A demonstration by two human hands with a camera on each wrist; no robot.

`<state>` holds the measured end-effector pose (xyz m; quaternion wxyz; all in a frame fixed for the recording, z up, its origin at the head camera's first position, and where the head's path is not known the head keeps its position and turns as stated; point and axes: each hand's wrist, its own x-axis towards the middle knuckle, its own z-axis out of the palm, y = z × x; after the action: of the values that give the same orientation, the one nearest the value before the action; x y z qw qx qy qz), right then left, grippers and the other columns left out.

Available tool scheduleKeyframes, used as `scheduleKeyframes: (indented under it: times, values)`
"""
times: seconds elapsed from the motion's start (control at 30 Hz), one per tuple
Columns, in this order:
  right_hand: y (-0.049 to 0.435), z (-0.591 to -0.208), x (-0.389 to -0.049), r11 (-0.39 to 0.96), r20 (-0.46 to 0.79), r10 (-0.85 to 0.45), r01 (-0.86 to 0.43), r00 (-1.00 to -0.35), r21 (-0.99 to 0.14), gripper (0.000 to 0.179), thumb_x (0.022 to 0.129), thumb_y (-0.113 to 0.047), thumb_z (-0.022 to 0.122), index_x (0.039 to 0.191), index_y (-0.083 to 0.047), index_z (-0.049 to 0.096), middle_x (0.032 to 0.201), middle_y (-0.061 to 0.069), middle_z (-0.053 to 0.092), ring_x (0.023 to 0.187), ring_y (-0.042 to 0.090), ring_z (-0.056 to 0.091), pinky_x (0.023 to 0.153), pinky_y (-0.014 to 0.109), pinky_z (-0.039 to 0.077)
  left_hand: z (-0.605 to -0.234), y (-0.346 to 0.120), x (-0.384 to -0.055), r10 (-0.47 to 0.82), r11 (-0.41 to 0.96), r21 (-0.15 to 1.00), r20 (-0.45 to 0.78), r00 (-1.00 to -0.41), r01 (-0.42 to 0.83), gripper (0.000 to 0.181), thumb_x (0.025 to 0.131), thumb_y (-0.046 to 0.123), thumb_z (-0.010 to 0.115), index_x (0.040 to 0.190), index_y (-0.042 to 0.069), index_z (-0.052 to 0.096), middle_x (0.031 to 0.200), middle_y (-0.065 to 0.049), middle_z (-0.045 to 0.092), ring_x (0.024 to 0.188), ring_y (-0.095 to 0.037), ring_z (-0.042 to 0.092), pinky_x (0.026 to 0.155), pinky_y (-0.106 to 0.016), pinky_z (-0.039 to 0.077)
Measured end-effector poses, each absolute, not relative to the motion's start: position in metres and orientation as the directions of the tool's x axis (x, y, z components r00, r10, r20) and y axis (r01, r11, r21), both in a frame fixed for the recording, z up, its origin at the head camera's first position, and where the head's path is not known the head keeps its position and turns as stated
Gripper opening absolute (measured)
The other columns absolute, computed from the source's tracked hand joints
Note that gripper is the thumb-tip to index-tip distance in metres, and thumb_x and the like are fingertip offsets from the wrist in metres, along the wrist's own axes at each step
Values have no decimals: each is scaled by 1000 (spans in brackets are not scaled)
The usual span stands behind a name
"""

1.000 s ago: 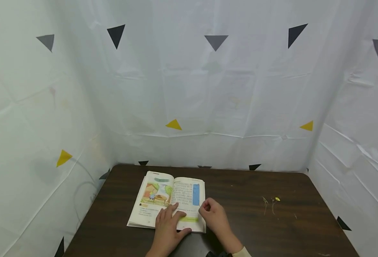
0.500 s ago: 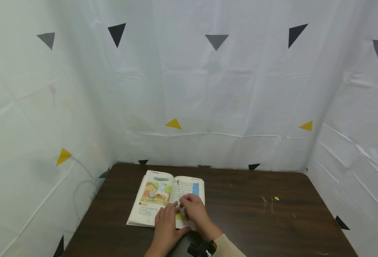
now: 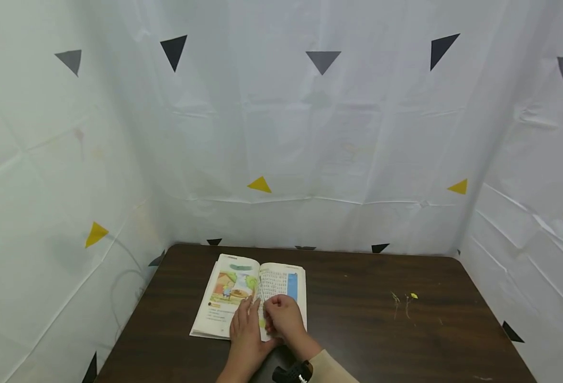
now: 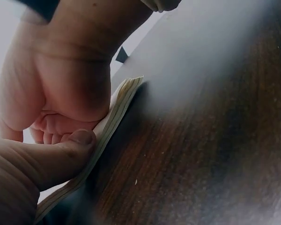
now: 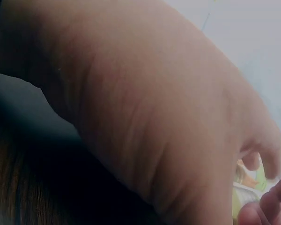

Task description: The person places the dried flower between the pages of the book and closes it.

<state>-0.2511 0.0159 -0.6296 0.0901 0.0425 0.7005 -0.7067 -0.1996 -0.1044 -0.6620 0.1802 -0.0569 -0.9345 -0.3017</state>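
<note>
An open book (image 3: 216, 319) with a coloured picture on its left page lies on the dark wooden table. My left hand (image 3: 246, 332) rests on it near the fold, fingers extended; in the left wrist view its thumb (image 4: 61, 161) lies along the near page edges (image 4: 119, 105). Over the right page, my right hand (image 3: 286, 319) pinches a thin dark stem (image 3: 261, 284), which runs up beside the fold. The pinching fingertips are partly hidden. In the right wrist view, the back of the right hand (image 5: 168, 93) fills most of the frame.
On the table's right side lie a dried sprig (image 3: 395, 299) and a small yellow flower (image 3: 413, 296) on a thin stalk. White sheeting (image 3: 310, 133) with triangles encloses the back and sides of the table (image 3: 348, 287).
My right hand has moved left from the book's right edge over the right page, bringing the thin stem to the fold. The left hand stays on the book, its fingers straighter.
</note>
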Motion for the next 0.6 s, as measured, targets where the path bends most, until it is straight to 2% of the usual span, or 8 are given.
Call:
scheduleKeyframes:
  times: [0.13, 0.37, 0.5, 0.6]
  values:
    - [14, -626, -251, 48, -185, -41, 183, -982, -982, 17, 101, -14, 67, 92, 0, 68, 59, -1, 57, 47, 12, 55, 43, 24, 49, -661, -104, -200, 9, 812, 535, 387, -922, 232, 103, 72, 44, 102, 155, 8, 55, 164, -25, 40, 150, -48, 37, 114, -71, 35]
    - [15, -624, -252, 97, -169, -47, 164, -985, -982, 17, 102, -18, 70, 97, -2, 72, 63, 2, 63, 48, 13, 60, 45, 26, 52, -660, -106, -201, -1, 836, 508, 378, -926, 207, 106, 70, 50, 102, 154, 5, 55, 163, -25, 42, 150, -47, 39, 117, -70, 35]
    - [17, -629, -253, 95, -163, -78, 156, -983, -983, 16, 102, -17, 71, 98, -2, 74, 63, 1, 60, 47, 12, 58, 43, 24, 49, -661, -108, -199, -2, 856, 480, 375, -927, 193, 109, 69, 54, 101, 153, 3, 55, 163, -26, 43, 149, -45, 40, 117, -69, 34]
    - [19, -632, -254, 41, -145, -116, 141, -983, -989, 16, 102, -16, 73, 100, 0, 73, 65, -2, 58, 50, 10, 54, 44, 23, 45, -661, -108, -199, -1, 854, 486, 363, -932, 189, 107, 69, 55, 101, 152, 5, 56, 164, -26, 41, 147, -45, 40, 117, -69, 34]
